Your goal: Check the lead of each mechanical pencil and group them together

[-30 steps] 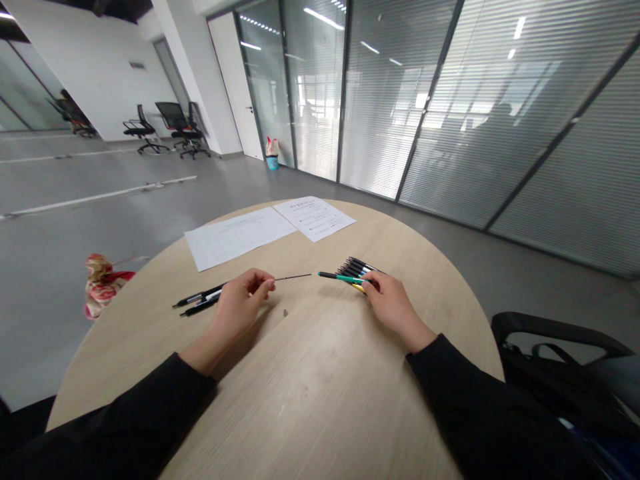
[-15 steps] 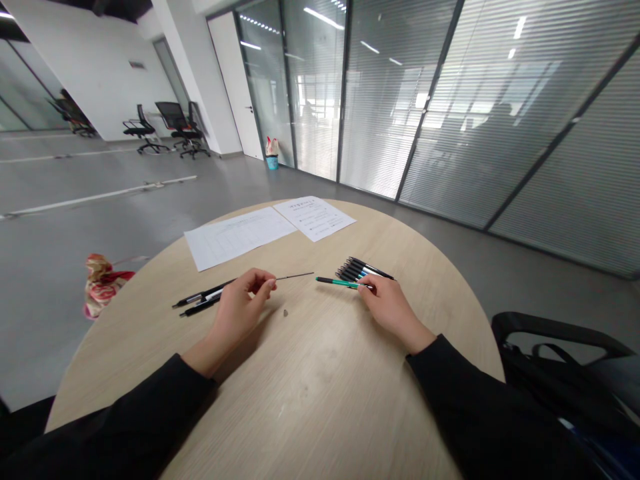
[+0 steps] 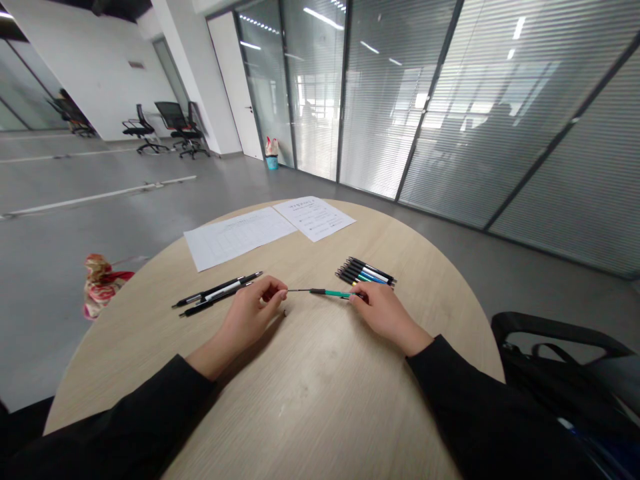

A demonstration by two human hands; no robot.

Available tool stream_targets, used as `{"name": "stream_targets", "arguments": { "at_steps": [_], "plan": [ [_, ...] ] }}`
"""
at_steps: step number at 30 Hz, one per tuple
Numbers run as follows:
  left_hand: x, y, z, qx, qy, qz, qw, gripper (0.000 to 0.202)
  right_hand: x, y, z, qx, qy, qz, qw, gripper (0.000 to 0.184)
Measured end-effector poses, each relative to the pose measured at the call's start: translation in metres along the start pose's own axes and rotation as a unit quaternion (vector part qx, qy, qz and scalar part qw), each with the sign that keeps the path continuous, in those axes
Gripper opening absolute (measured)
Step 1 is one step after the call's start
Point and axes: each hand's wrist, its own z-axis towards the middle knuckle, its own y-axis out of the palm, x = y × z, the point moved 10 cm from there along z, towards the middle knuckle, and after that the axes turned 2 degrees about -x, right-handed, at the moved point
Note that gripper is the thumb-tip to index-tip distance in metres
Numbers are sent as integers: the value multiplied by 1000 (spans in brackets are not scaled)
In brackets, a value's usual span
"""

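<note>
Head view: left hand (image 3: 249, 320) and right hand (image 3: 385, 317) are holding a refill (image 3: 300, 290) and green pen (image 3: 333, 293) end to end.
Left fingertips are pinching the thin refill shut, its far end meeting the pen's tip; right fingers are closed on the pen's barrel. Two black pens (image 3: 215, 293) are lying beside the left hand, and bunched pens (image 3: 365, 271) are lying just beyond the right, on the round table (image 3: 320, 400).

One left hand (image 3: 247, 320), one right hand (image 3: 385, 317), one green pen (image 3: 333, 293), one thin refill (image 3: 300, 290), two black pens (image 3: 217, 293), roughly five bunched pens (image 3: 366, 271), two paper sheets (image 3: 240, 237).
</note>
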Motion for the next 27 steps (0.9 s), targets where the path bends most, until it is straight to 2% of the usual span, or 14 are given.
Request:
{"name": "stream_targets", "arguments": {
  "at_steps": [13, 27],
  "plan": [
    [6, 7, 0, -31, 4, -18, 999, 20, -8, 7, -4, -39, -16, -49, 998, 12],
    [3, 11, 0, -44, 15, -10, 999, 21, -23, 8, -10, -87, -9, -190, 978, 21]
  ]
}}
